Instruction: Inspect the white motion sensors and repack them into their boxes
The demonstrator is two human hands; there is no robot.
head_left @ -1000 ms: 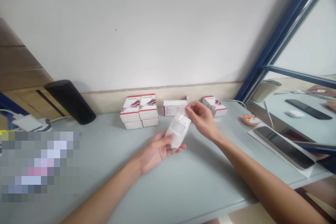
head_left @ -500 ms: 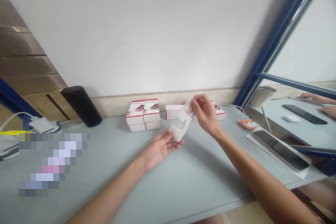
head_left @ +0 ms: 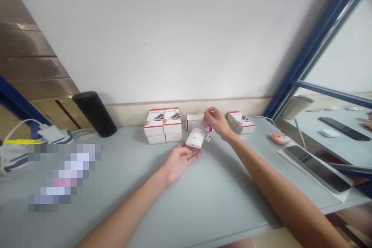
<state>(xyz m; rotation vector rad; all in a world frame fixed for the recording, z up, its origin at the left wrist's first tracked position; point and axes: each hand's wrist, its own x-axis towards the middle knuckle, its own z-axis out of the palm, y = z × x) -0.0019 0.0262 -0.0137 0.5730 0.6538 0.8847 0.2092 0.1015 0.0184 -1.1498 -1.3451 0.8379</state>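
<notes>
A small white motion sensor [head_left: 195, 138] with a rounded, window-like front rests on the fingers of my left hand [head_left: 178, 162], which grips it from below. Just above it, my right hand [head_left: 216, 122] pinches a clear plastic bag [head_left: 205, 119] between thumb and fingertips. The bag is thin and its lower edge is hard to make out. Beside the sensor shows a small bright cluster of parts [head_left: 207, 136], too blurred to name. Behind both hands lies a red-and-white box [head_left: 192, 118], partly covered by the bag and sensor.
Several stacked red-and-white boxes [head_left: 163, 126] stand left of centre. Another box [head_left: 241, 122] lies at the right. A black cylinder [head_left: 95, 114] leans near the wall. On the right are an orange animal-shaped item [head_left: 279, 138], a phone [head_left: 318, 166] and a mirror [head_left: 340, 124].
The sensor has tilted so its end faces me, and my right hand's bag now sits above it. The box at the right has come into fuller view. The camera view has shifted slightly.
</notes>
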